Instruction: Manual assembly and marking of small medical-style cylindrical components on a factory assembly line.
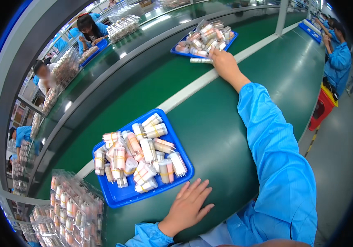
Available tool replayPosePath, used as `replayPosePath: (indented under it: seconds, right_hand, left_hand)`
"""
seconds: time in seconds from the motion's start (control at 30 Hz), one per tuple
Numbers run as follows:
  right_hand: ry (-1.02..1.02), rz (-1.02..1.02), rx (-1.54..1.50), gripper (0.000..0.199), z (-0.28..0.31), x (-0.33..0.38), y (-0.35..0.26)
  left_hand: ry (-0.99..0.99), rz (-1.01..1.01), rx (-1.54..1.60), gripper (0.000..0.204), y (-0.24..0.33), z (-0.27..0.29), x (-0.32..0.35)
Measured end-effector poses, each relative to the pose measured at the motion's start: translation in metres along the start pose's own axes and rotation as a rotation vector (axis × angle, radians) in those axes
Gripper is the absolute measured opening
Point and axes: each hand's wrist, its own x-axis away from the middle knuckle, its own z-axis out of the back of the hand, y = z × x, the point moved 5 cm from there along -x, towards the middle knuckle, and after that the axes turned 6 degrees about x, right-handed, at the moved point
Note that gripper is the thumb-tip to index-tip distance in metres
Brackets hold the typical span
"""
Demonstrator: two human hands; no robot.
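My left hand [187,208] lies flat on the green worktop, fingers spread and holding nothing. Just beyond it is a blue tray [121,198] loosely piled with bundles of small white, pink and grey cylinders [147,150], some wrapped with yellow bands. My right arm stretches far forward. At its end, my right hand [226,66] is closed on a slim white cylinder [201,60] that sticks out to the left, beside a second blue tray [179,51]. That tray is heaped with similar cylinders [209,37]; my fingers partly cover its near edge.
Stacked clear plastic trays [77,210] of cylinders stand at the lower left. A pale strip [189,91] separates my worktop from the green conveyor belt [114,94]. People in blue sit across the line and at the far right, near a red stool [321,109].
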Motion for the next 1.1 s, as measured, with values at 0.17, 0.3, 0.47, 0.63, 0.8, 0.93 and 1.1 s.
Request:
replayPosePath:
  seconds: [0.17, 0.3, 0.47, 0.63, 0.8, 0.93, 1.1]
  right_hand:
    - [-0.038, 0.157, -0.009, 0.018, 0.097, 0.051, -0.044]
    - [-0.11, 0.153, -0.176, 0.017, 0.168, 0.086, -0.081]
    - [-0.227, 0.078, -0.307, 0.027, 0.236, 0.119, -0.132]
    - [-0.266, -0.004, -0.471, 0.018, 0.272, 0.133, -0.152]
    - [-0.145, -0.049, -0.707, 0.015, 0.306, 0.114, -0.175]
    - [-0.218, -0.05, -1.083, 0.025, 0.319, 0.084, -0.235]
    - [-0.479, -0.056, -1.289, 0.031, 0.294, 0.091, -0.303]
  left_hand:
    - [0.084, -0.076, -0.024, 0.043, 0.002, -0.003, 0.007]
    - [0.309, -0.284, 0.058, 0.026, 0.009, 0.0, 0.022]
    - [0.768, -0.372, -0.291, 0.021, 0.0, 0.058, 0.055]
    - [0.745, 0.12, -0.429, 0.045, -0.038, 0.095, 0.044]
    - [0.765, 0.181, -0.433, 0.04, -0.064, 0.091, 0.055]
    - [0.864, 0.07, -0.348, 0.034, -0.067, 0.099, 0.065]
    - [0.838, 0.139, 0.009, 0.025, -0.044, 0.127, 0.113]
